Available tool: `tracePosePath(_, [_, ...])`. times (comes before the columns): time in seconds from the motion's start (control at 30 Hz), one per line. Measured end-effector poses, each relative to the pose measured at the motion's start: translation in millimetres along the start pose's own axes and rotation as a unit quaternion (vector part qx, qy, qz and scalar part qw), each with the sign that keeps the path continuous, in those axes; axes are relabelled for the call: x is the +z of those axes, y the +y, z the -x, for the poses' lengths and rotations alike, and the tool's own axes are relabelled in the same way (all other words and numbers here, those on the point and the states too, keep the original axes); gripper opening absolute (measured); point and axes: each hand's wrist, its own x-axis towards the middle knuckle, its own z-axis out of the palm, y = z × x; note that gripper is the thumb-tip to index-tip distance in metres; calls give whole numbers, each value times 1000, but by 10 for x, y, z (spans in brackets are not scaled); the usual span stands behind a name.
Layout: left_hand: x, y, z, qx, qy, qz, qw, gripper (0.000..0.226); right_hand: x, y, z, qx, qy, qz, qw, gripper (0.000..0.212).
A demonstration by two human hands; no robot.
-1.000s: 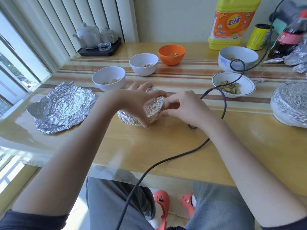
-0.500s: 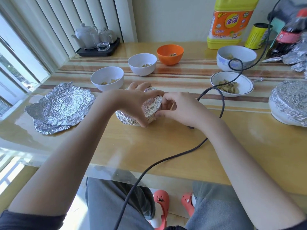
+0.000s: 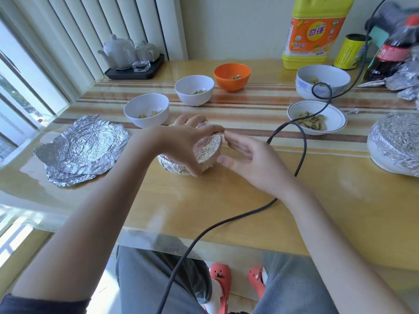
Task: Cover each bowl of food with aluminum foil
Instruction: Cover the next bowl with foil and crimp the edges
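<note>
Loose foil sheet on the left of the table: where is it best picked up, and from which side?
Judging by its pose, pinch the foil sheet at its raised, crinkled near edge, coming from the left side. The sheet lies otherwise flat on the table, and that edge gives a fingertip grip room underneath.

Bright daylight comes from the window (image 3: 20, 91) on the left. The glossy table (image 3: 204, 200) shows glare. Edges bend from the wide lens; the cola bottle (image 3: 394, 48) looks blurred.

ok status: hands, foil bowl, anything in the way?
Left hand grips foil bowl, tilted. Right hand open beside it. Five bowls uncovered. Cable by right wrist.
</note>
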Motion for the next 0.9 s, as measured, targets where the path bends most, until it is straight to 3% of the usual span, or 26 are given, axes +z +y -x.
tracePosePath(0.1, [12, 2, -5, 0, 0, -4, 1000, 114, 239, -34, 77, 15, -31, -92, 995, 82])
tracePosePath(0.23, [4, 2, -2, -2, -1, -5, 1000, 114, 281, -86, 17, 48, 11, -207, 977, 63])
tracePosePath(0.33, [-4, 7, -1, -6, -4, -3, 1000, 113, 263, -93, -16, 59, 22, -224, 973, 51])
tracePosePath(0.43, [-2, 2, 5, -14, 5, 2, 1000, 112, 281, -87, -62, 54, 14, -217, 975, 54])
tracePosePath(0.53, [-5, 34, 10, -44, 5, 5, 999, 116, 226, -34, -52, 38, 6, -169, 985, 52])
tracePosePath(0.7, [-120, 73, 32, -69, -39, 4, 997, 148, 277, 64, 87, -4, 38, 51, 998, 54])
tracePosePath(0.9, [-121, -17, 47, -31, -45, -14, 998, 135, 249, 39, -64, -74, 103, 130, 983, 41])
